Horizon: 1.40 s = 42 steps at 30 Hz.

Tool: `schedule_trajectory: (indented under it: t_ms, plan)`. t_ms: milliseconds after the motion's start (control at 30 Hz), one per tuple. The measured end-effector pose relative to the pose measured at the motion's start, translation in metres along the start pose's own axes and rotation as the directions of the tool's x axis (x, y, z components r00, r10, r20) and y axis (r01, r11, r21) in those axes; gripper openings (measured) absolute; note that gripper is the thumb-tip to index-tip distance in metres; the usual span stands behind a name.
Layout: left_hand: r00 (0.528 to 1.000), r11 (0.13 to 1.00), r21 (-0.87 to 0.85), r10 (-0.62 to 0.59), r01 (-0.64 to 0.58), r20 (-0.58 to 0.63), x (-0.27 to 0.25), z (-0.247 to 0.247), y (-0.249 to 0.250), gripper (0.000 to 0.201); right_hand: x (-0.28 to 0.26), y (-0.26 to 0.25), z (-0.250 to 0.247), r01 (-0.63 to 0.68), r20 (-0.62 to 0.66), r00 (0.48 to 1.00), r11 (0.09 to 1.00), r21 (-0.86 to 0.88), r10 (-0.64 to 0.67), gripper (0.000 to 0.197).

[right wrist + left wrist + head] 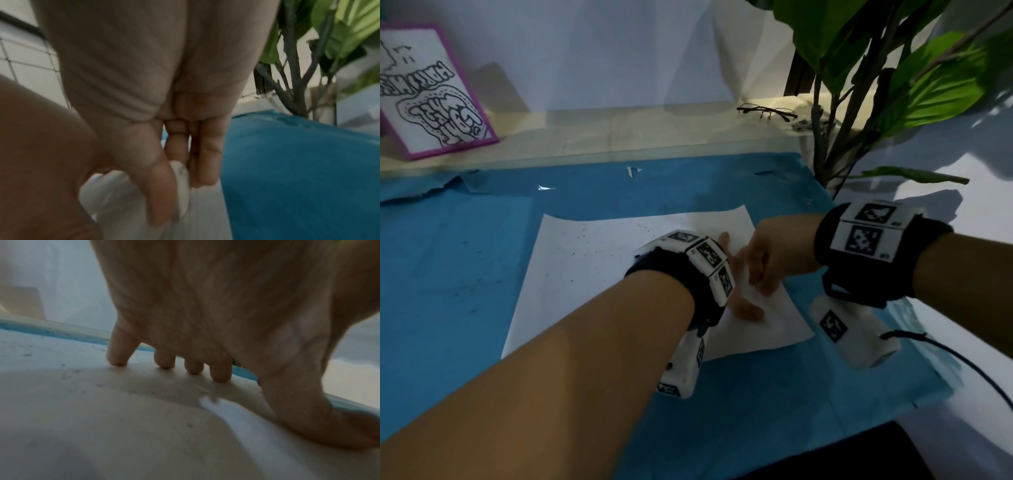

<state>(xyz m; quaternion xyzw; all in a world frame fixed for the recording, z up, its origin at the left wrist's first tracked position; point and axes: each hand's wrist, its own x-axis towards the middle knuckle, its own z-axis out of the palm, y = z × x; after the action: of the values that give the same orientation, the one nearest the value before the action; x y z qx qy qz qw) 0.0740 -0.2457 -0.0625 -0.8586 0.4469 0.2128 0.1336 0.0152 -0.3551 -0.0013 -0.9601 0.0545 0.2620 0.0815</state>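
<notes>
A white sheet of paper [592, 274], flecked with dark specks, lies on a blue mat [465, 274]. My left hand [736, 270] presses down on the sheet's right part, fingers [164, 361] straight and spread, thumb out to the side. Right beside it, my right hand [767, 270] pinches a small white rounded object [182, 181], perhaps an eraser, between thumb [158, 194] and fingers against the paper. In the head view the wrist devices hide most of both hands. The white object is also blurred in the left wrist view, so what it is stays uncertain.
A leafy plant [893, 85] stands at the mat's far right corner. Spectacles [767, 111] lie on the pale ledge behind. A purple-framed drawing [431, 92] leans at the far left. A black cable [962, 359] trails from my right wrist device.
</notes>
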Motion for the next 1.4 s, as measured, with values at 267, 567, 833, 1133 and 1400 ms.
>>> schedule_trajectory:
  t_ms: [267,567,833,1133,1400]
  plan:
    - [0.999,0.999,0.014,-0.041,0.041,0.011,0.008,0.007,-0.002,0.122,-0.008,0.009,0.006,-0.019,0.005,1.0,0.985,0.171,0.018,0.008]
    - [0.999,0.998,0.033,-0.045,0.045,-0.001,0.003,0.004,-0.001,0.128,-0.005,0.012,0.011,-0.026,-0.03,0.999,0.965,0.261,0.035,0.007]
    - [0.998,0.997,0.046,-0.066,0.066,0.007,0.002,0.003,0.0,0.135,-0.006,0.009,0.011,-0.025,0.006,1.0,0.972,0.235,0.024,0.006]
    - [0.997,0.998,-0.003,-0.066,0.066,0.042,-0.005,-0.002,-0.001,0.13,-0.01,0.01,0.012,-0.05,0.015,0.999,0.973,0.226,0.048,0.01]
    - [0.997,0.998,-0.017,-0.064,0.065,0.038,-0.006,-0.003,0.0,0.128,-0.015,0.009,0.013,-0.056,0.067,0.997,0.972,0.229,0.042,0.013]
